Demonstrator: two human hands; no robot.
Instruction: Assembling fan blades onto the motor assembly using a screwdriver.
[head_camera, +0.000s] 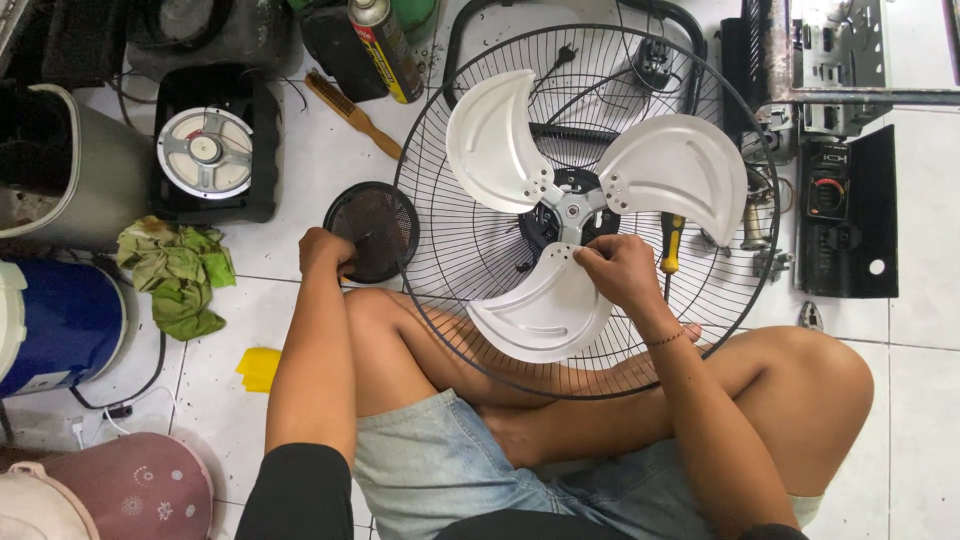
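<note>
right hand (615, 270) on fan blade (545, 310), left hand (325, 250) at round cap (372, 230)

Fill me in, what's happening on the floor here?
A person sits cross-legged on the tiled floor with a round wire fan guard resting across their legs. The right hand pinches at the hub of the three-blade white fan blade. The left hand rests on a small dark round cap beside the guard. A yellow-handled screwdriver lies nearby.
</note>
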